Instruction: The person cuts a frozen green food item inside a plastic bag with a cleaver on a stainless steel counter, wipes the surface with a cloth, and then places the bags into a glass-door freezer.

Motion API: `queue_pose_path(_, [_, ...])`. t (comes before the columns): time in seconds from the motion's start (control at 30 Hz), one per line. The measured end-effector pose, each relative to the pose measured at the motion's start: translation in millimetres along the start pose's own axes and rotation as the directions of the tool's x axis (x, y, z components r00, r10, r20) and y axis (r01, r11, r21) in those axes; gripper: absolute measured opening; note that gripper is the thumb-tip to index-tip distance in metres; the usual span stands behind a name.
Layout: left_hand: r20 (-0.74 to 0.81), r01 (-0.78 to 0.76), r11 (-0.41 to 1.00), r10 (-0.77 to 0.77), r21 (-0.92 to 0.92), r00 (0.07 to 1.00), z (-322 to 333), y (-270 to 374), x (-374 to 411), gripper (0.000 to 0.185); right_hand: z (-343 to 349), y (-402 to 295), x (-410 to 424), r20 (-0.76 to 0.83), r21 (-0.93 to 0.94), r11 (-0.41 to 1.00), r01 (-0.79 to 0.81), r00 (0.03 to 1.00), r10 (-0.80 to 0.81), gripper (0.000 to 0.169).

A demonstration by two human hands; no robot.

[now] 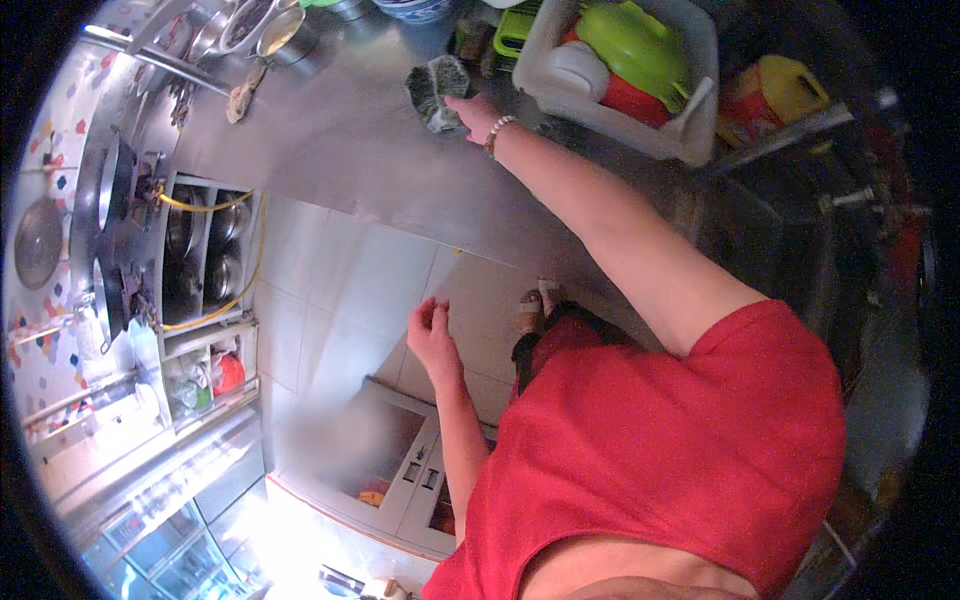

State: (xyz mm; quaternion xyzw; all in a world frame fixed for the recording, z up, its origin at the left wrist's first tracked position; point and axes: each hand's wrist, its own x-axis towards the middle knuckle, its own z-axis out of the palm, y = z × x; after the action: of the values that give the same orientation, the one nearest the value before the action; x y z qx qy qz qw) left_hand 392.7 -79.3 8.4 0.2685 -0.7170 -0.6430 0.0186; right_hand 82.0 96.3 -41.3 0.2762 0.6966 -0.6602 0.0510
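Observation:
My right hand (475,118), with a beaded bracelet at the wrist, reaches over the stainless steel counter (330,142). Its fingers grip the near right edge of a crumpled dark green and white piece, apparently a cloth (437,94), which lies on the metal. My left hand (433,330) hangs in the air over the tiled floor, away from the counter. Its fingers are loosely bent, with a gap at the thumb and nothing seen between them.
Right of the cloth stands a whitish plastic bin (622,124) holding green, red and white items. Metal bowls (285,34) and a twisted rag (244,97) are at the upper left. Woks (116,180) sit along the left wall above pot shelves. A glass-doored cabinet (409,480) stands below.

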Motion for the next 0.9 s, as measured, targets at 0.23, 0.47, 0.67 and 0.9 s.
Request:
queue_pose_path(0.23, [-0.173,0.105,0.987,-0.125,-0.122,0.977,-18,8,-26,0.029,-9,42,67,0.400,-0.202,0.876,0.438,0.853,-0.335,0.011])
queue_pose_path(0.47, [-0.110,-0.018,0.991,0.004,-0.131,0.994,-20,40,22,0.029,-40,20,-55,0.839,0.309,0.528,-0.791,0.488,0.240,0.011])
queue_pose_path(0.67, [0.246,-0.113,0.901,0.233,-0.418,0.941,-11,95,73,0.065,-75,44,-182,0.986,0.153,0.283,-0.947,0.167,0.024,0.045])
queue_pose_path(0.9, [0.877,0.105,0.965,0.169,-0.240,0.451,-34,113,88,0.067,-101,40,-273,0.994,0.062,0.188,-0.980,0.043,-0.103,0.057])
